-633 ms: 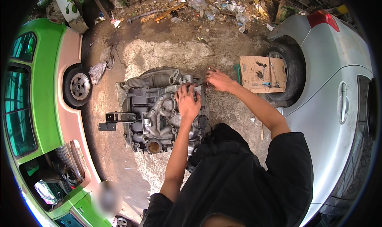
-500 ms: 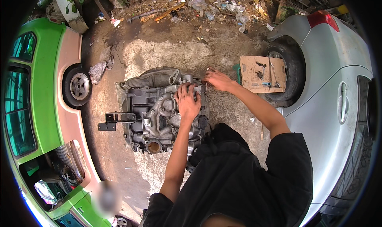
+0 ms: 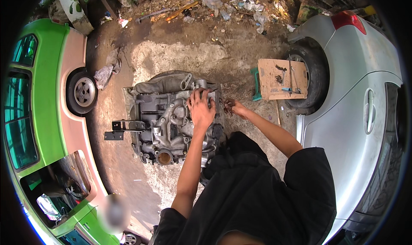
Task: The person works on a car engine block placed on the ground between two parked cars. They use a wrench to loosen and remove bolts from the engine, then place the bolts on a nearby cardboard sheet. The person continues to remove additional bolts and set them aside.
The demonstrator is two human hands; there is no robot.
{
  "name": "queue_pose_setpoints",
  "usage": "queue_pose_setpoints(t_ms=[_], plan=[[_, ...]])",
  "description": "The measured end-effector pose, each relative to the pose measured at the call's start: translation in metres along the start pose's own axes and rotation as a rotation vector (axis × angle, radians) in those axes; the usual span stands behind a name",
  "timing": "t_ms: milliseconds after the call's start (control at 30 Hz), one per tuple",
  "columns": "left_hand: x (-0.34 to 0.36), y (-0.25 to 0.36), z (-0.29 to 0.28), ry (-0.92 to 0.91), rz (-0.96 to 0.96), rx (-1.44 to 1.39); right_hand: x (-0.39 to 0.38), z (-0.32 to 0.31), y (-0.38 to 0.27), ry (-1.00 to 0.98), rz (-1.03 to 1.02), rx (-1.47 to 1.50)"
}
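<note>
A grey engine block (image 3: 150,116) with cast manifolds rests on a worn padded cloth (image 3: 141,87) on the ground. My left hand (image 3: 201,107) lies over its upper right part, fingers apart and slightly curved, touching the metal. My right hand (image 3: 236,107) is low beside the engine's right edge, fingers curled; what they hold, if anything, is too small and shadowed to make out. A black metal bracket (image 3: 118,133) sticks out from the engine's left.
A green-and-pink van (image 3: 51,95) stands left, a silver car (image 3: 356,112) right. Near the car's wheel, a board (image 3: 274,73) with tools rests on a green stool (image 3: 256,88). A crumpled sack (image 3: 105,75) lies by the van. Litter (image 3: 240,7) covers the far ground.
My right hand has moved down along the engine's right side, and the thin tool seen at it earlier is indistinct now. My left hand keeps its place on the engine.
</note>
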State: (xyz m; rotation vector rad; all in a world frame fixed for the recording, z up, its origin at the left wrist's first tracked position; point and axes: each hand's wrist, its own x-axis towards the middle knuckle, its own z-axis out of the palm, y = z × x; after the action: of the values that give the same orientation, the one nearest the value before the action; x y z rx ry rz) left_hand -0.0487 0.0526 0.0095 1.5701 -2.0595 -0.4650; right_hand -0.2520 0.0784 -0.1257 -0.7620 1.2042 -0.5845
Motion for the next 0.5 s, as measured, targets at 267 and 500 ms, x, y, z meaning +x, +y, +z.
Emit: queue_pose_setpoints(t_ms=[267,500], plan=[[0.0,0.0,-0.002,-0.018,0.002,0.019,-0.027,0.069,0.019,0.177,0.064,0.763],[0.0,-0.001,0.0,0.018,0.003,-0.017,-0.045,0.026,0.01,0.177,-0.044,0.792]])
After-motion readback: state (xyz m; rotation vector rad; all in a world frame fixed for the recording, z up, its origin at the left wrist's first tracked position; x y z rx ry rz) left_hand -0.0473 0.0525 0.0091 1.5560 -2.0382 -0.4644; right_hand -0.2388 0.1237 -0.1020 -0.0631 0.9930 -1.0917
